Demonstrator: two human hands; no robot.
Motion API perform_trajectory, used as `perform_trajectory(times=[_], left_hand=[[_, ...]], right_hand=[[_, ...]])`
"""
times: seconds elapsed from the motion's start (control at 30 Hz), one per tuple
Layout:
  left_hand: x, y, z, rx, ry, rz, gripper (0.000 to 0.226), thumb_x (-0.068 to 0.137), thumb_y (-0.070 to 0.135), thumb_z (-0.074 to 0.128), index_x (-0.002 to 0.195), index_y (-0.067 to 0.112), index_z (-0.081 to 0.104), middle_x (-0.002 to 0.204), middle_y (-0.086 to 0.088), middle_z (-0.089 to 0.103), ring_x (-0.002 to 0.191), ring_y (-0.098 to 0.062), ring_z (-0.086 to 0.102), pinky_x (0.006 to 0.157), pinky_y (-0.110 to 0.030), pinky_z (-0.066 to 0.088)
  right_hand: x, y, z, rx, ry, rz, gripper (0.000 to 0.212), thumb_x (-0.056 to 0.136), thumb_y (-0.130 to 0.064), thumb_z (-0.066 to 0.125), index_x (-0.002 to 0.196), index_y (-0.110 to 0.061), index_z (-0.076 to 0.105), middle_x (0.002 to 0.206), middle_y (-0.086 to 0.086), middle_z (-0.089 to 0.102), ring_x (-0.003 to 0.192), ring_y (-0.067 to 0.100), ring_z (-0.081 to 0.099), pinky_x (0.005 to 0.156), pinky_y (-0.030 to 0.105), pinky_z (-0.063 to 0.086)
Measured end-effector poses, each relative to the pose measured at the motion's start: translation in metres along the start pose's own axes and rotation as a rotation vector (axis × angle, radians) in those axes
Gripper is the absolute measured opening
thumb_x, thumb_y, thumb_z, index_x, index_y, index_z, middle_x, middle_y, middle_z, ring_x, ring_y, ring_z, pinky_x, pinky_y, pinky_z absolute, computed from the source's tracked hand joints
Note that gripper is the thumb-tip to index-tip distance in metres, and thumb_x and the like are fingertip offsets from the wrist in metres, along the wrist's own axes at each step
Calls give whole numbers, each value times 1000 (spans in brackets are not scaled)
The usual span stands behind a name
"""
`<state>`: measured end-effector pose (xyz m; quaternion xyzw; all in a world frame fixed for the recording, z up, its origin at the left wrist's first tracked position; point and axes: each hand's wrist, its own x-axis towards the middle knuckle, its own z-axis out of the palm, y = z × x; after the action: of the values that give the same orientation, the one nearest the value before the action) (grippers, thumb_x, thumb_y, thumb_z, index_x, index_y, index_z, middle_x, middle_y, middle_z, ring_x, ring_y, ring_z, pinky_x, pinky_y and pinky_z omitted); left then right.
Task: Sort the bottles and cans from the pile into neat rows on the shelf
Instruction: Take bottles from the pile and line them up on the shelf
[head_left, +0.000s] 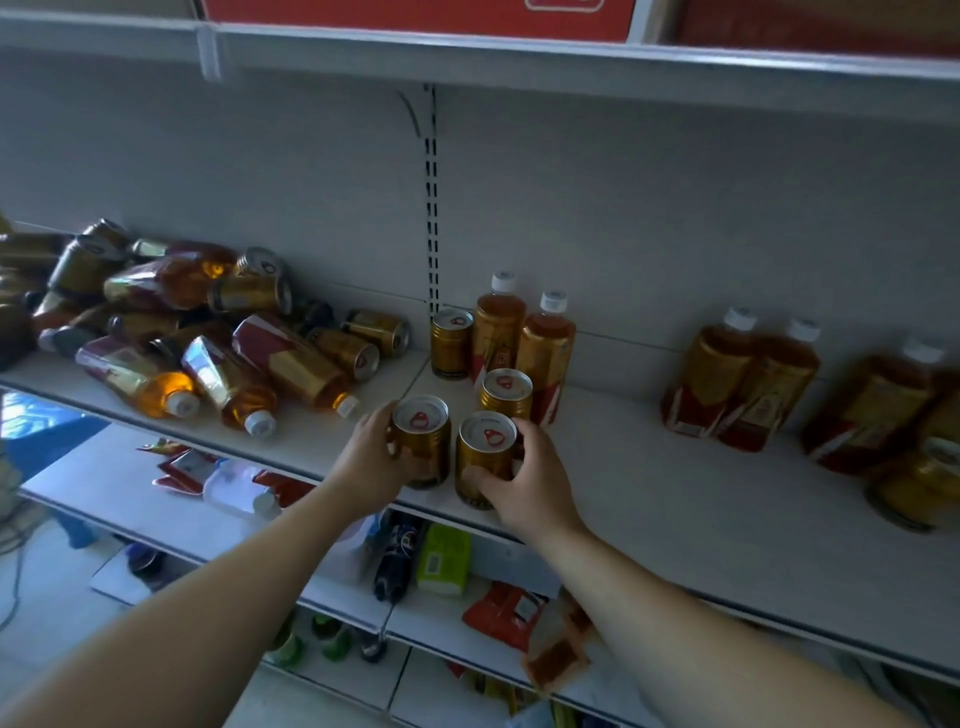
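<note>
Two gold cans stand upright at the shelf's (675, 499) front edge, one in each of our hands: our left hand (371, 462) wraps the left can (422, 441) from its left side, our right hand (530, 483) closes round the right can (485, 462) from the right and front, fingers (524, 434) curled on its wall. Both long axes run vertical, pull-tab lids up. A third can (506, 396) stands just behind the right one, a fourth (451, 349) farther back beside two upright bottles (522, 343). The pile (171, 322) lies to our left, nearer the left hand, its bottles on their sides, caps mostly toward us.
</note>
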<state>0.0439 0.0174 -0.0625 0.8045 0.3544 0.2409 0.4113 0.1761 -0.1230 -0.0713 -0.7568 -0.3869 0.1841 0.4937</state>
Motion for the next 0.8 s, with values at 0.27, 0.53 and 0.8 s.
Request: perform_trajectory(times=[0.27,0.53,0.8], left_hand=[[29,-14,-12,7,-8,-41,82,70,7,80,138,16,36,111,12,51,112,-16,53,95,-36,46],[63,-25,-27,-23,-167,0,76,71,9,79,133,23,37,105,15,55,99,-5,56,78,-18,45],[104,5,-45,-74,-302,70,65,87,29,65,142,30,31,128,13,48,118,-11,44,92,-30,41]], right_hand=[[23,1,20,-14,100,-59,69,72,-29,83,129,-22,46,118,-12,40,112,4,43,92,19,36],[33,-13,50,-53,217,-20,67,72,-31,83,127,-21,47,118,-13,42,111,4,43,88,15,35],[56,-45,16,-242,444,52,55,80,-47,70,123,-19,50,114,-4,46,107,15,49,86,28,42]])
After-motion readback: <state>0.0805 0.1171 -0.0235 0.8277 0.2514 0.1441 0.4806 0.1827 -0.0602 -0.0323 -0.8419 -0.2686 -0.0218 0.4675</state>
